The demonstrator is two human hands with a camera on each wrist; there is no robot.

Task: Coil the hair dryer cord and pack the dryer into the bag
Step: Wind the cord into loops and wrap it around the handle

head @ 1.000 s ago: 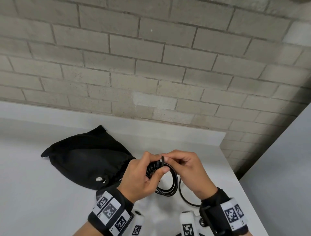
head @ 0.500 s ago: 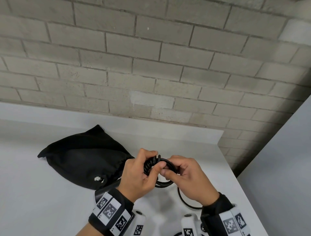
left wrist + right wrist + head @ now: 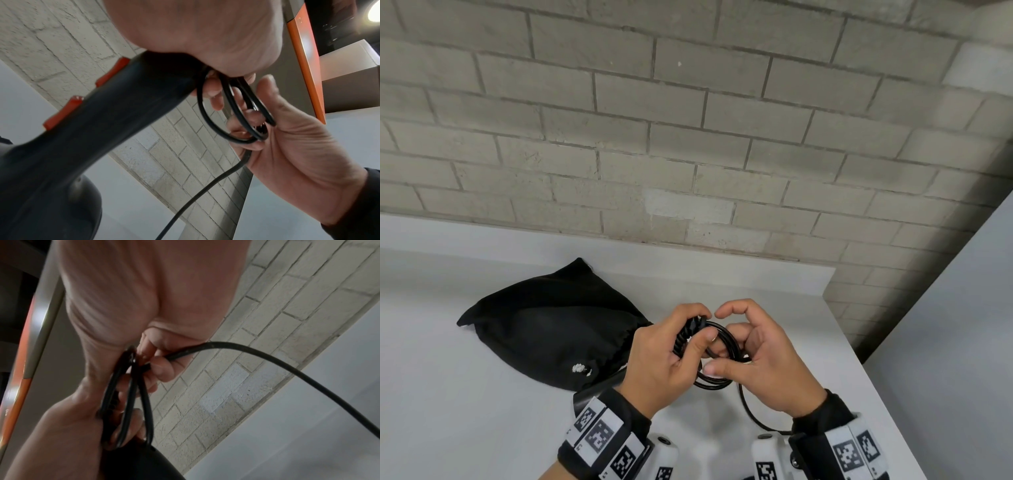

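Hands meet above a pale grey table (image 3: 465, 394), both working on the thin black power cord (image 3: 717, 382) of a black plastic hair dryer with orange switches (image 3: 115, 104). The left hand (image 3: 666, 359) has its fingers curled around the end of the dryer's handle and clamps several small loops of cord against it, thumb pressed over the top of the loops. The right hand (image 3: 760, 363) has its lower fingers hooked through and around the loops, where the free cord feeds in; its index finger and thumb arch above, apart and touching nothing.

A loose length of cord curves down from the right hand to the table and runs out of sight below the wrist. How much is left to wind cannot be told.

Just left of the hands, a black fabric drawstring bag (image 3: 544, 329) lies flat on the table, its gathered mouth facing them. The dryer is not yet in it.

Risks, as a judgement: the loops are stiff and held by little more than a thumb, so any easing of the left grip could let them spring open. The trailing cord may snag on the table's edge. The bag's mouth looks drawn narrow, so it may need widening before the dryer goes in.
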